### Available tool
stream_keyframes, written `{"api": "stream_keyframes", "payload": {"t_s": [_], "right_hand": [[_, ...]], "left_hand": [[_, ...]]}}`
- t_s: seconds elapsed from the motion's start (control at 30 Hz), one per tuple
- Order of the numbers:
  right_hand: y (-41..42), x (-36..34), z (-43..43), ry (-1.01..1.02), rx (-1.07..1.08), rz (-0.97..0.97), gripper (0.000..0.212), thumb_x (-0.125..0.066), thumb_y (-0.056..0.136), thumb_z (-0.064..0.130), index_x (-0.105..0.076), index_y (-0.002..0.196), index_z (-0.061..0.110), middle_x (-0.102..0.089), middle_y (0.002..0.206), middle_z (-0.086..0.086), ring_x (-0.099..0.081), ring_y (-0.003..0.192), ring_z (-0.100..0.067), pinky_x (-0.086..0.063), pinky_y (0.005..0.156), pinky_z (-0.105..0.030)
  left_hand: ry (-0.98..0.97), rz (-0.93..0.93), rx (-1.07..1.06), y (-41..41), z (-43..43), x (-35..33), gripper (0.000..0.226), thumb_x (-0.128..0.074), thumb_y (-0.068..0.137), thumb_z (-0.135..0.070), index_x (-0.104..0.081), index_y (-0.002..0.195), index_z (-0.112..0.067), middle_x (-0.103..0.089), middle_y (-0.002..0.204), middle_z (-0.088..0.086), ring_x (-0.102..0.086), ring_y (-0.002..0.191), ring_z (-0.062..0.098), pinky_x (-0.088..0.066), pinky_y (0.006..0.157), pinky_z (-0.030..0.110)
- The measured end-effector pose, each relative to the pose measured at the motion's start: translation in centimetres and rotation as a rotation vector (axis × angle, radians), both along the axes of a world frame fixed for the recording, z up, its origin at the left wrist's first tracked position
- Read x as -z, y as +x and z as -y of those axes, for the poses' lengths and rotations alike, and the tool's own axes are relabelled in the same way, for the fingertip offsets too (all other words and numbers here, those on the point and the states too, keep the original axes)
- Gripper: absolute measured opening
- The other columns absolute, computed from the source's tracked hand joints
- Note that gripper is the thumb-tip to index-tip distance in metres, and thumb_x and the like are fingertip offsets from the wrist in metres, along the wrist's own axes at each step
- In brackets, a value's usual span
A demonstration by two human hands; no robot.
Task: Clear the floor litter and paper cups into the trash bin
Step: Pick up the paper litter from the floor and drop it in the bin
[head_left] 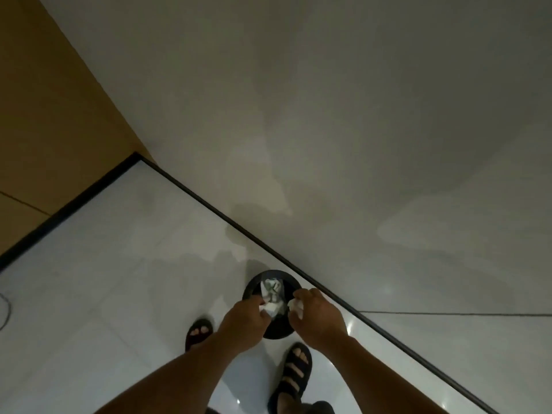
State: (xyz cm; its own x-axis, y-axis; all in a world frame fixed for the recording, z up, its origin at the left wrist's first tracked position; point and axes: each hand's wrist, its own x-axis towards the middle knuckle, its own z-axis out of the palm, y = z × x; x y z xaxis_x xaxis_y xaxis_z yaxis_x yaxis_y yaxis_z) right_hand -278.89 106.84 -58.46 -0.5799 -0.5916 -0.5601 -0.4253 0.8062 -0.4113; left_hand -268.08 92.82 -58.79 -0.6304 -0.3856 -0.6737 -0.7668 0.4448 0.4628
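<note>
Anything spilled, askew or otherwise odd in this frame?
Nothing stands out. The left hand and right hand each hold crumpled white paper over the upright black trash bin, which already holds paper. The only stray thing is a thin cable on the floor at the left edge.

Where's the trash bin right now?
The trash bin stands low-centre in the head view, beside the dark baseboard, under the left hand and right hand, ahead of the sandalled feet.

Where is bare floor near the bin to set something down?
Bare tile runs left of the trash bin to the baseboard. Crowded at the bin: left hand and right hand hold crumpled paper over it, wall behind, feet in front.
</note>
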Motion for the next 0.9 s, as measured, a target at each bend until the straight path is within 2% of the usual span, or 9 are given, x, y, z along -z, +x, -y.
{"api": "stream_keyframes", "payload": {"t_s": [0.13, 0.27, 0.33, 0.43, 0.57, 0.67, 0.73, 0.9], "right_hand": [[-1.3, 10.7, 1.9, 0.056, 0.186, 0.052, 0.043, -0.054, 0.092, 0.041, -0.046, 0.132, 0.025, -0.051, 0.124, 0.0, -0.06, 0.101, -0.016, -0.051, 0.085, -0.025], [-0.8, 18.7, 2.7, 0.093, 0.3, 0.099, 0.05, -0.054, 0.092, 0.043, -0.041, 0.137, 0.025, -0.048, 0.134, -0.001, -0.06, 0.109, -0.021, -0.051, 0.091, -0.032], [-0.1, 21.6, 2.7, 0.081, 0.342, 0.128, 0.057, -0.057, 0.091, 0.046, -0.038, 0.14, 0.025, -0.044, 0.139, -0.001, -0.06, 0.109, -0.022, -0.052, 0.09, -0.032], [0.5, 23.5, 2.7, 0.044, 0.426, 0.134, 0.07, -0.058, 0.089, 0.053, -0.03, 0.146, 0.023, -0.034, 0.147, 0.0, -0.057, 0.115, -0.024, -0.052, 0.09, -0.033], [0.9, 21.0, 2.3, -0.02, 0.464, 0.149, 0.073, -0.058, 0.089, 0.055, -0.028, 0.147, 0.023, -0.031, 0.149, 0.0, -0.054, 0.118, -0.024, -0.053, 0.092, -0.035], [1.3, 16.5, 1.0, -0.026, 0.494, 0.14, 0.07, -0.06, 0.088, 0.052, -0.031, 0.146, 0.024, -0.033, 0.147, 0.002, -0.054, 0.117, -0.021, -0.048, 0.086, -0.024], [1.4, 12.8, -0.2, 0.001, 0.5, 0.123, 0.07, -0.061, 0.089, 0.049, -0.031, 0.146, 0.024, -0.033, 0.148, 0.001, -0.053, 0.119, -0.021, -0.043, 0.084, -0.022], [1.8, 2.3, -2.7, 0.054, 0.536, 0.098, 0.074, -0.06, 0.09, 0.05, -0.027, 0.15, 0.024, -0.028, 0.155, 0.001, -0.045, 0.13, -0.021, -0.045, 0.1, -0.032]], "left_hand": [[0.057, 0.05, 0.113, -3.0, 2.8, 11.0, 0.047, -0.046, 0.098, -0.032, -0.041, 0.14, -0.012, -0.052, 0.138, 0.011, -0.049, 0.125, 0.027, -0.041, 0.101, 0.033], [0.13, 0.065, 0.199, -3.6, 3.9, 18.4, 0.048, -0.053, 0.094, -0.029, -0.04, 0.138, -0.015, -0.055, 0.13, 0.011, -0.053, 0.117, 0.029, -0.045, 0.094, 0.036], [0.123, 0.096, 0.208, -3.0, 4.7, 21.1, 0.055, -0.057, 0.09, -0.029, -0.037, 0.14, -0.016, -0.053, 0.128, 0.01, -0.052, 0.117, 0.029, -0.045, 0.095, 0.037], [0.115, 0.176, 0.209, -2.0, 5.9, 22.8, 0.068, -0.059, 0.088, -0.03, -0.028, 0.147, -0.015, -0.043, 0.141, 0.011, -0.045, 0.127, 0.029, -0.041, 0.102, 0.036], [0.109, 0.225, 0.249, -2.3, 6.5, 21.1, 0.061, -0.058, 0.09, -0.029, -0.034, 0.142, -0.011, -0.044, 0.139, 0.014, -0.045, 0.125, 0.03, -0.039, 0.1, 0.033], [0.105, 0.204, 0.269, -3.7, 5.9, 16.6, 0.057, -0.057, 0.089, -0.029, -0.038, 0.139, -0.012, -0.048, 0.137, 0.012, -0.049, 0.122, 0.028, -0.04, 0.095, 0.029], [0.079, 0.154, 0.307, -5.0, 5.3, 12.5, 0.055, -0.057, 0.089, -0.029, -0.039, 0.139, -0.013, -0.048, 0.137, 0.011, -0.049, 0.121, 0.027, -0.04, 0.091, 0.028], [0.026, 0.042, 0.421, -7.5, 4.3, 1.2, 0.056, -0.055, 0.091, -0.032, -0.035, 0.142, -0.018, -0.048, 0.139, 0.007, -0.051, 0.12, 0.026, -0.045, 0.097, 0.036]]}}
